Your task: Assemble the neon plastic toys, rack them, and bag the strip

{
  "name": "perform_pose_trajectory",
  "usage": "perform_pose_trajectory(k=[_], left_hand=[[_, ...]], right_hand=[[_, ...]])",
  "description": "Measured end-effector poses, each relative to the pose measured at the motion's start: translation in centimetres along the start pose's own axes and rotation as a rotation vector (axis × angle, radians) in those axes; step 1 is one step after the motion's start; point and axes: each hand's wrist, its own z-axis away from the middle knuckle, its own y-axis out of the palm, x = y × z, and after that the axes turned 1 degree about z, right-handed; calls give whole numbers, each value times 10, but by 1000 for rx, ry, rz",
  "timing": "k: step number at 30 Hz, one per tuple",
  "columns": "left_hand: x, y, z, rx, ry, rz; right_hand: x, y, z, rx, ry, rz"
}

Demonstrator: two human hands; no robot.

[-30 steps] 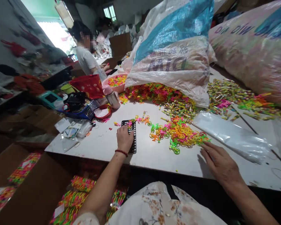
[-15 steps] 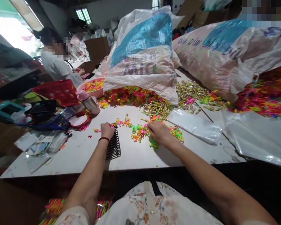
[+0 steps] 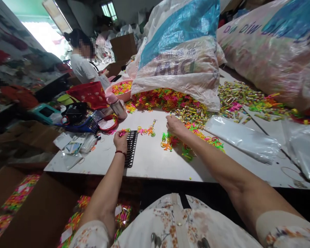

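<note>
My left hand (image 3: 121, 140) rests closed on the top end of a black slotted tray (image 3: 131, 148) lying on the white table (image 3: 155, 162), with a few neon pieces by its fingers. My right hand (image 3: 175, 125) reaches forward over a loose heap of neon plastic rings (image 3: 188, 143), its fingers curled at the heap's far edge; what they pinch, if anything, is hidden. A short row of pink and orange rings (image 3: 146, 130) lies between the two hands.
Two big printed plastic sacks (image 3: 182, 58) (image 3: 274, 48) lie at the back, spilling neon rings and wrapped candies (image 3: 237, 98). Clear plastic bags (image 3: 244, 137) lie to the right. A pink basin (image 3: 120, 90), a bottle (image 3: 117, 106) and clutter sit on the left. Another person (image 3: 84, 67) works beyond.
My right hand came from the table's near edge onto the ring heap, then on toward its far side. My left hand stayed on the black tray. The view swung about.
</note>
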Motion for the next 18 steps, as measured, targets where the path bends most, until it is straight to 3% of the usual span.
perform_pose_trajectory(k=[2, 4, 7, 10, 13, 18], left_hand=[[-10, -1, 9, -2, -86, 68], [-20, -1, 29, 71, -224, 184], [-33, 1, 72, 327, -619, 594], [-41, 6, 115, 447, -835, 838], [-45, 11, 149, 466, -830, 806], [-53, 20, 185, 483, -645, 682]], right_hand=[[5, -3, 20, -60, 25, -288], [10, -1, 50, -50, 91, -775], [19, 9, 101, 112, 235, -1415], [26, 17, 139, 246, 422, -1734], [26, 19, 159, 281, 521, -1816], [24, 14, 168, 193, 505, -1789]])
